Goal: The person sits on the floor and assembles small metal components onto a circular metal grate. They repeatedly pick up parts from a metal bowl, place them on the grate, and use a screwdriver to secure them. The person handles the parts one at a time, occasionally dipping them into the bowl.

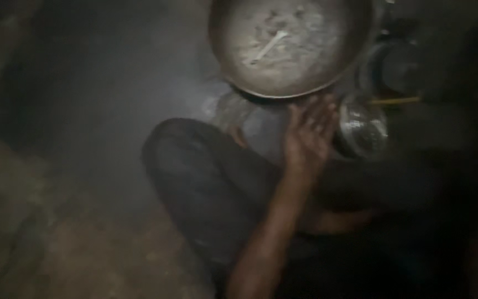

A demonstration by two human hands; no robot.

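1. We see one hand (307, 133), which side unclear, fingers spread, holding nothing, just below the large metal pan (291, 47) rim.
2. Pan lies straight ahead of fingertips; white utensil (266, 47) inside runs diagonally.
3. Shiny steel pot (363, 130) sits just right of it.

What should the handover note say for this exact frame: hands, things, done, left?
Visible hand: open, fingers spread, reaching up to just under the near rim of the wide round metal pan; contact too dim to confirm. Which hand it is cannot be told; the other hand is not visible.
Pan: top centre, holding a pale grainy layer with a thin pale utensil lying in it.
Nearby: shiny round steel pot right of the hand, dark round vessel behind it with a yellow stick in front.
Person sits low, bent knee left of the forearm.
Done: pan is filled. Left: nothing is gripped yet.
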